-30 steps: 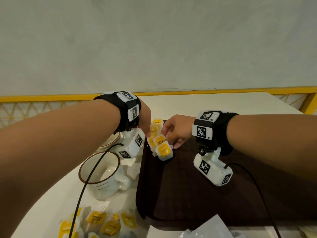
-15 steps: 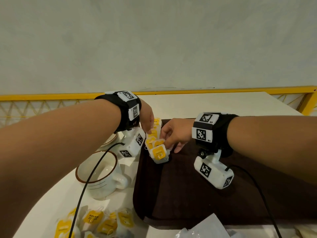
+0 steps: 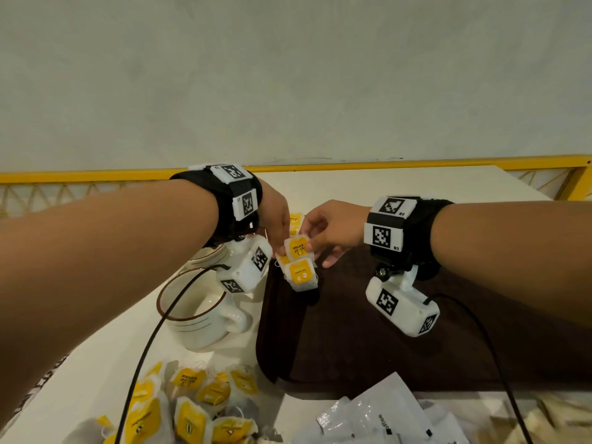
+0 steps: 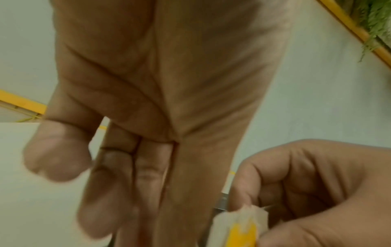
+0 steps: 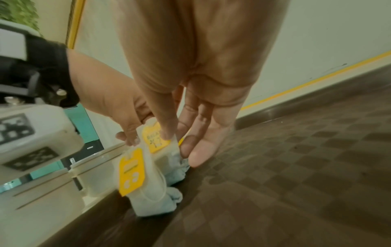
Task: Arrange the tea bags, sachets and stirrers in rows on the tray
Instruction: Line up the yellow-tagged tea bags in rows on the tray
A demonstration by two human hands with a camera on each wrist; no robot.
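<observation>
Barely started, I'd say. Nearest, at 7 o'clock, a heap of loose tea bags (image 3: 192,408) and white sachets (image 3: 378,421) waits on the bench (image 3: 96,373). Further out, at the brown tray (image 3: 400,347)'s 10 o'clock corner, a short row of tea bags (image 3: 299,270) stands. The right hand (image 3: 333,232) pinches the "RELAX" bag (image 3: 296,248), lifted higher than a second ago; the left hand (image 3: 275,219) pinches its neighbour.

A: Rear surface?
B: Plain pale grey-green wall (image 3: 288,75), matte, evenly lit.
A: Boundary?
B: Yellow rail (image 3: 416,164) along the wall base, with yellow lattice (image 3: 48,200) beneath it at left.
A: Work surface?
B: White table (image 3: 400,187); green foliage (image 4: 372,21) beyond the rail
</observation>
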